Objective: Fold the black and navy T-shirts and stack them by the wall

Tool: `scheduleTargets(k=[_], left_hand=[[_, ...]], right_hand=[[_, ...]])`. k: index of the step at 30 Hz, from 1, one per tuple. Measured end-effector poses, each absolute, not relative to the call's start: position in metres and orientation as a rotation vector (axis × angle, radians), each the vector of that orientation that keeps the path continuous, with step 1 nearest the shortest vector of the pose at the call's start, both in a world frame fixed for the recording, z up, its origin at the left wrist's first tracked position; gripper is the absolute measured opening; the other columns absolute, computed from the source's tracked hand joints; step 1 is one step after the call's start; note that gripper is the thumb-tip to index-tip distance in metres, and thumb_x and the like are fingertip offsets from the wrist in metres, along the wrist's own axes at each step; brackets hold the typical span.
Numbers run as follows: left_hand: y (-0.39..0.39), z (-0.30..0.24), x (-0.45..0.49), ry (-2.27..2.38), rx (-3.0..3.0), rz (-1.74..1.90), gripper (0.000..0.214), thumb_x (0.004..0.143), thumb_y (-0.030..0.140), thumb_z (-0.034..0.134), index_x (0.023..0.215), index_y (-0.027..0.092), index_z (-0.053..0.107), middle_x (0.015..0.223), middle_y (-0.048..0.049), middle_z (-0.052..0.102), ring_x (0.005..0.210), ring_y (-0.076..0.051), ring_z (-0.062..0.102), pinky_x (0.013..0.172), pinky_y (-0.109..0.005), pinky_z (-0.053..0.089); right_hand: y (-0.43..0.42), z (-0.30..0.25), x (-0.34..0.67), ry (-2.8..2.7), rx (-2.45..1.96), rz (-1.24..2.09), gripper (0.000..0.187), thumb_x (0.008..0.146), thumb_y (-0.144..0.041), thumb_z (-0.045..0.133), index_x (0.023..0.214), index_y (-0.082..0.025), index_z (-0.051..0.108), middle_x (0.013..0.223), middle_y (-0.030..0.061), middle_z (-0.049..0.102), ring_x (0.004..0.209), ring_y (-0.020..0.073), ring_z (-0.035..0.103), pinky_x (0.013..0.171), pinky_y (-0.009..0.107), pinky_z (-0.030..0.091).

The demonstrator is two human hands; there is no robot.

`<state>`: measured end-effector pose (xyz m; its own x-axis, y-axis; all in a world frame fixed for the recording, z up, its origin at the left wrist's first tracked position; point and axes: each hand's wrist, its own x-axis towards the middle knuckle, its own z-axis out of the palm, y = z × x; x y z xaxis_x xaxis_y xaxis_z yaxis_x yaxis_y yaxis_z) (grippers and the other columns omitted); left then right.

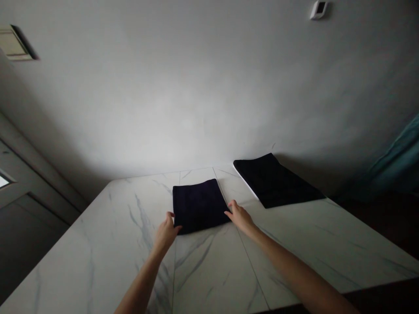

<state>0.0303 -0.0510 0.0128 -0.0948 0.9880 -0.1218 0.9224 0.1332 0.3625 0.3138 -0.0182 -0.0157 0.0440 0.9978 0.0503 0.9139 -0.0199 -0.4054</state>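
Observation:
A dark navy folded cloth [200, 206], roughly square, lies flat on the white marble-patterned table [111, 248]. At its near left corner, my left hand [166, 229] pinches the edge, thumb on top and fingers at the side. My right hand [239, 216] holds the near right corner in the same way, thumb over the cloth. Farther right, a larger black folded cloth [278, 181] rests on the table near the wall, with a thin white edge along its left side. Neither hand touches it.
A pale wall [196, 96] rises behind the table's far edge. At left stands a grey panelled door [29, 226]. Teal fabric [396, 152] hangs at the far right. A small white device [318, 9] and a switch plate [15, 42] are on the wall.

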Motion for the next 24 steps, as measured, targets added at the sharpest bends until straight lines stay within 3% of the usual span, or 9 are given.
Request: scheduleTargets(k=[4,7,11,14,19,21,24], left_hand=[[-0.106,0.0,0.016,1.886,1.829,0.243,0.043,0.077,0.024,0.06,0.115,0.021,0.039,0.08,0.0,0.069,0.081,-0.022,0.068,0.07,-0.027,0.044],[-0.112,-0.002,0.009,1.861,1.813,0.29,0.045,0.081,0.036,0.056,0.119,0.019,0.04,0.078,-0.0009,0.069,0.078,-0.023,0.068,0.073,-0.03,0.046],[-0.051,0.008,0.008,2.019,1.889,0.406,0.052,0.081,0.052,0.048,0.117,0.014,0.049,0.092,-0.0107,0.071,0.099,-0.029,0.067,0.089,-0.037,0.046],[0.009,0.013,0.01,2.127,1.78,0.397,0.053,0.075,0.056,0.05,0.105,0.012,0.058,0.095,-0.0158,0.072,0.103,-0.034,0.067,0.088,-0.04,0.048],[0.068,-0.001,0.007,1.752,1.625,0.294,0.049,0.055,0.069,0.06,0.062,0.021,0.062,0.066,-0.0097,0.071,0.087,-0.04,0.07,0.08,-0.043,0.054],[0.075,-0.009,0.006,1.583,1.593,0.385,0.049,0.048,0.069,0.066,0.062,0.023,0.063,0.067,-0.0073,0.073,0.086,-0.039,0.071,0.078,-0.043,0.056],[0.075,-0.018,0.012,1.647,1.671,0.636,0.052,0.046,0.074,0.064,0.069,0.028,0.06,0.071,-0.0046,0.074,0.086,-0.037,0.071,0.077,-0.043,0.059]], right_hand=[[-0.072,-0.034,0.358,-1.936,-1.869,0.593,0.022,0.08,-0.024,0.067,0.1,-0.024,0.056,0.076,0.0018,0.07,0.072,0.0205,0.068,0.063,0.027,0.043],[-0.088,-0.033,0.371,-1.941,-1.898,0.653,0.023,0.078,-0.033,0.069,0.098,-0.026,0.06,0.069,0.0003,0.068,0.068,0.022,0.066,0.06,0.028,0.041],[-0.046,-0.005,0.352,-1.864,-1.997,0.516,0.028,0.087,-0.041,0.061,0.104,-0.019,0.065,0.097,0.0109,0.072,0.094,0.0255,0.067,0.076,0.031,0.046],[0.004,0.013,0.329,-1.754,-2.073,0.569,0.03,0.088,-0.036,0.062,0.11,-0.016,0.066,0.117,0.0152,0.068,0.111,0.0269,0.063,0.085,0.032,0.047],[0.052,0.023,0.311,-1.631,-2.106,0.707,0.04,0.068,-0.042,0.082,0.097,-0.017,0.07,0.101,0.0111,0.074,0.095,0.0289,0.07,0.072,0.032,0.052],[0.055,0.022,0.309,-1.612,-2.07,0.762,0.042,0.062,-0.041,0.086,0.092,-0.017,0.071,0.097,0.0108,0.075,0.091,0.03,0.071,0.071,0.032,0.053],[0.051,0.014,0.309,-1.589,-1.962,0.77,0.042,0.07,-0.039,0.081,0.104,-0.019,0.069,0.111,0.0101,0.073,0.103,0.0279,0.068,0.081,0.031,0.052]])
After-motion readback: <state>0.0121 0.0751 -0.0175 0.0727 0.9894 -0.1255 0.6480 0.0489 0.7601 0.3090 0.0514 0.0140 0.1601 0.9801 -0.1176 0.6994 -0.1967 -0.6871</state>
